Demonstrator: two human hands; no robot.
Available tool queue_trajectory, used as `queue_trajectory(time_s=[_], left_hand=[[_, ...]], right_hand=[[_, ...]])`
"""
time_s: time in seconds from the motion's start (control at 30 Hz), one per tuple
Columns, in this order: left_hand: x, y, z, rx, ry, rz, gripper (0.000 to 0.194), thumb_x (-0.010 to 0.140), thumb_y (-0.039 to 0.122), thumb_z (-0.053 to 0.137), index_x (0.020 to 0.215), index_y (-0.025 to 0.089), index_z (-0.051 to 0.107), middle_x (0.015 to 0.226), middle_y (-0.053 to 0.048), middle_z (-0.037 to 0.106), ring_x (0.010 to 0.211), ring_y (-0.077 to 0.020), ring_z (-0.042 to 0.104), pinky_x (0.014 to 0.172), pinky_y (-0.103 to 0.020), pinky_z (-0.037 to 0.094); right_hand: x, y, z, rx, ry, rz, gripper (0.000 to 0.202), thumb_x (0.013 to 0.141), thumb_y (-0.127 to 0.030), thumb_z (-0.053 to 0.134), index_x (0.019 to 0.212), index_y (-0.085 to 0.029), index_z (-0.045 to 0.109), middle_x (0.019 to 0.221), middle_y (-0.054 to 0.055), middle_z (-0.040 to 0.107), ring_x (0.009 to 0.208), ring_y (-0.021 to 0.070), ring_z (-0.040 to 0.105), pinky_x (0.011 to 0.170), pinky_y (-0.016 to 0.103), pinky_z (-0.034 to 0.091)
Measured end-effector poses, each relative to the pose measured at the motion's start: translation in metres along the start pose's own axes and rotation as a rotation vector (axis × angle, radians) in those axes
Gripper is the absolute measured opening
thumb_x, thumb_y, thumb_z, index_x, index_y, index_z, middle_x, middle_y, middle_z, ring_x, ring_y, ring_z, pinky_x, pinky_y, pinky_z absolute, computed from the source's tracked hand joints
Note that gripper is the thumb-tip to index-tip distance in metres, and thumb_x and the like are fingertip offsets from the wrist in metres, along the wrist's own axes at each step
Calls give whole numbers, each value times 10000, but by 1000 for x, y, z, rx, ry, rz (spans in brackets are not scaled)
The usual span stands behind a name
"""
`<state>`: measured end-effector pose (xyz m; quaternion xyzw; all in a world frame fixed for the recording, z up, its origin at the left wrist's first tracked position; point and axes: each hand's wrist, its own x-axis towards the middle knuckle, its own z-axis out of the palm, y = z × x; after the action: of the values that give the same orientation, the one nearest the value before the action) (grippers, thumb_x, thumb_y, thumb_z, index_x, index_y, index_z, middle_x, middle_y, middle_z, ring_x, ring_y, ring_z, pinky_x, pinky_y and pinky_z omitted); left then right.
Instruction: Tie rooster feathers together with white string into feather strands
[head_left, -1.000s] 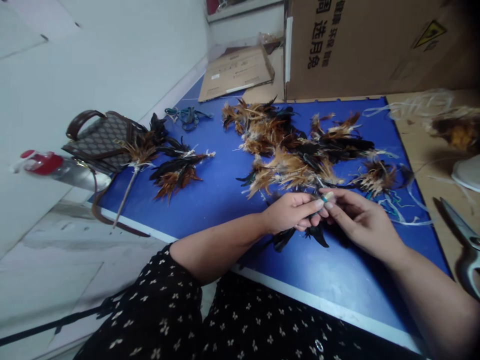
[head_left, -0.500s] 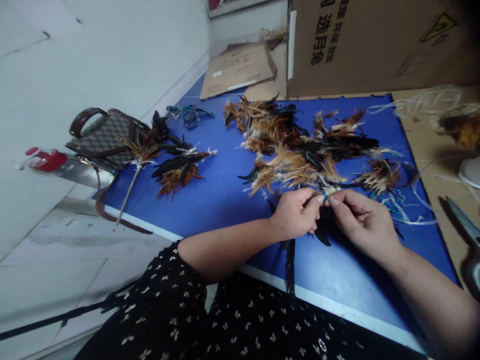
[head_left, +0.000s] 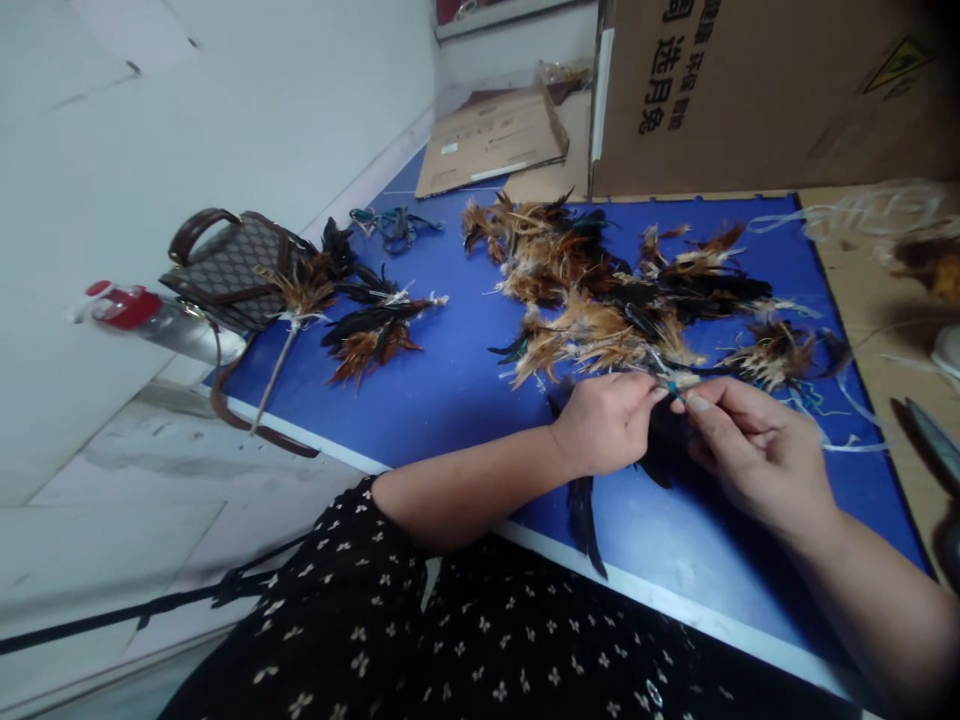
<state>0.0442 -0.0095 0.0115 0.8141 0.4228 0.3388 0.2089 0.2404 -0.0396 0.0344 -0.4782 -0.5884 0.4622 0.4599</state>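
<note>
My left hand (head_left: 607,425) is closed in a pinch near the quill ends of some black feathers (head_left: 586,520), which hang past the table's front edge. My right hand (head_left: 757,450) pinches a thin teal string (head_left: 673,387) between thumb and forefinger, a short way right of the left fingertips. The string runs between the two hands, and its far end is hidden by the left fingers. Just beyond my hands lies a pile of brown and black feathers (head_left: 577,330). To the right, a loose brown feather bunch (head_left: 776,355) rests near teal and white strands.
A handbag (head_left: 232,265), a bottle (head_left: 187,333) and a feather-tipped stick (head_left: 274,375) are at the left. Scissors (head_left: 930,445) lie at the right edge. A large cardboard box (head_left: 750,100) stands behind the blue tabletop (head_left: 465,410), beside flattened cardboard (head_left: 495,145).
My left hand has turned so its back shows more. The fingertips of both hands are slightly farther apart, with more teal string showing between them. The whole view has shifted a little.
</note>
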Motion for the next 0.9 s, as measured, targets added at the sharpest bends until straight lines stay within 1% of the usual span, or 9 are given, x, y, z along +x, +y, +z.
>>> queue_trajectory(time_s=[0.1,0.17,0.27,0.4,0.47,0.6,0.67,0.77,0.9], left_hand=[[2,1,-5,290,-84,142,276,1041,162,492,1153,106,739,988,-173,779,858,-278,774,803,-412,634],[4,4,-6,399,-157,153,281,1028,150,510,1186,90,735,970,-179,766,818,-287,771,745,-411,631],[6,6,-5,395,-188,88,242,1007,139,548,1158,98,732,975,-181,769,828,-295,776,743,-413,631],[7,1,-4,87,-94,-39,139,1031,183,550,970,173,674,932,-132,776,859,-266,771,817,-406,629],[6,-1,-4,-183,-67,-116,248,1100,274,507,884,198,600,834,-84,737,773,-211,751,778,-359,617],[3,-2,-4,-799,-219,-381,270,1151,406,484,1014,192,575,712,34,643,501,-105,654,534,-233,526],[3,-1,-5,-981,-302,-452,254,1156,414,492,1079,184,568,698,54,638,466,-97,652,497,-210,517],[2,-1,-5,-1076,-343,-484,255,1163,422,492,1105,181,552,689,52,658,474,-103,677,502,-204,543],[-1,1,-3,-964,-288,-488,256,1159,436,504,1089,192,536,685,56,661,473,-98,678,481,-184,521]], right_hand=[[-1,5,-1,48,25,33,347,1018,-571,789,946,-232,765,608,-21,569,473,115,477,425,246,366],[-1,11,-2,72,31,67,337,1008,-565,804,950,-235,770,614,-25,550,463,116,461,415,254,359],[1,17,0,106,33,111,337,993,-567,822,952,-237,771,594,-31,518,451,119,441,401,260,341],[4,10,3,59,27,113,364,995,-600,809,965,-241,759,552,-35,520,424,113,424,385,241,304],[6,5,4,5,0,72,381,1006,-613,789,951,-238,751,550,-22,557,426,118,450,391,240,321],[10,4,-1,-68,-22,0,382,1022,-610,769,947,-237,743,631,13,669,475,136,547,438,256,415],[12,6,-5,-95,-8,-16,371,1020,-603,775,948,-240,743,636,15,682,490,145,573,455,266,445],[14,10,-8,-121,-9,-43,345,1013,-587,787,1006,-243,762,635,13,688,527,164,619,494,279,494],[13,13,-6,-131,22,-70,268,978,-473,845,1101,-239,803,723,13,706,562,151,613,522,289,499]])
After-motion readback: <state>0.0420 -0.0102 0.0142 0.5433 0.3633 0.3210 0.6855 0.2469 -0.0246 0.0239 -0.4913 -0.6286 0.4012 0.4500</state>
